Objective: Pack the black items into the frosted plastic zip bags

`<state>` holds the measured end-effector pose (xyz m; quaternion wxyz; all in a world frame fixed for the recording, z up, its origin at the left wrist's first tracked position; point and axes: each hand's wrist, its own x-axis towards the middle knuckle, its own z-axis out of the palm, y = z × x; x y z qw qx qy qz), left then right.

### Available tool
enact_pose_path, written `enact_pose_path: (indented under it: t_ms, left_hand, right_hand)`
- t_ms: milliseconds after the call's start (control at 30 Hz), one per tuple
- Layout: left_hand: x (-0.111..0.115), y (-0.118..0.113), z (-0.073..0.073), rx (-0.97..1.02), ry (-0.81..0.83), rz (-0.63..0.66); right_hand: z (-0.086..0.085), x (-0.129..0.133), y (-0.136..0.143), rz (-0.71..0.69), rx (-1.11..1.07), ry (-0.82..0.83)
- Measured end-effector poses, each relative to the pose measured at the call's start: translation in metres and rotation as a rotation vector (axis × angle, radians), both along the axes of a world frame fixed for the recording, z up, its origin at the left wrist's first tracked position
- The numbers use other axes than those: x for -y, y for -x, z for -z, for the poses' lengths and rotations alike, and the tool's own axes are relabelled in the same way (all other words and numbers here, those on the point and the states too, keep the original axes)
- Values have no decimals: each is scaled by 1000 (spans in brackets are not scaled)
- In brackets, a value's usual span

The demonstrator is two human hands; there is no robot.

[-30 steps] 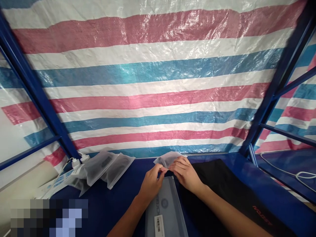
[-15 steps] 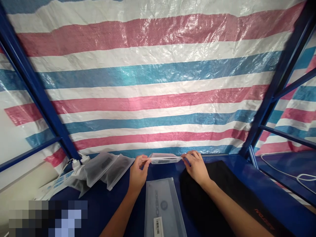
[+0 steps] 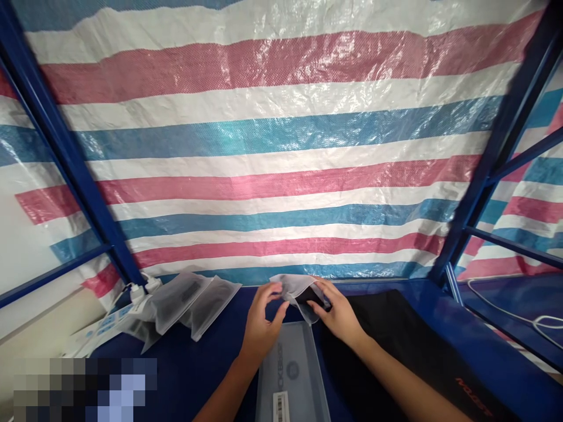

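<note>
A frosted zip bag is held up above the blue surface, its mouth gaping toward me with something black showing inside. My left hand is at the bag's left side, fingertips against its edge and thumb a short gap below them. On the other side, my right hand grips the bag's right edge around the black content, thumb in front. Below the hands lies a long, clear plastic zip pouch with dark lettering and a white barcode label.
Several frosted bags lean at the left beside a white power strip with plugs. Black folded cloth with orange lettering lies right. Blue metal posts flank a striped plastic sheet behind. A white cable hangs at right.
The bag has gone from lying stretched flat between both hands to being tilted open, revealing the black content. Both hands have come closer together, and the right one has shifted its hold.
</note>
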<state>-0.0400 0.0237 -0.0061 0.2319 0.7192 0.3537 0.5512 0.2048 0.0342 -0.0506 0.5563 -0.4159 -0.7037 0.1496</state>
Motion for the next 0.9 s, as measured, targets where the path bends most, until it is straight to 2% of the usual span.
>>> enact_pose_path:
  t_ms: [100,167,233,300,433,500,600,767,833,900]
  left_hand:
    - [-4,0,4,142,109,-62]
    - [-8,-1,7,234,253,-10]
    - [-12,-1,10,305,410,89]
    - [-13,-2,11,288,503,159]
    - [-9,-4,11,119,458,149]
    - [-7,-4,10,123,435,100]
    - [-11,-1,12,224,443,-9]
    - [-24,16,16,458,443,-228]
    - [-27,18,15,528,468,-226]
    - [-26,16,13,575,532,-138]
  right_hand:
    - [-6,0,2,-106,-407,179]
    - [-12,5,5,-267,-606,339]
    - [-17,12,9,-403,-669,456]
    - [-21,18,13,-459,-657,529]
    - [-20,23,16,-480,-652,658]
    - [-18,20,15,-475,-720,657]
    - [-14,13,10,-460,-888,605]
    - [-7,0,-2,-304,-1143,518]
    - [-4,-1,-3,-315,-1125,524]
    - [-3,3,-2,-382,-1064,580]
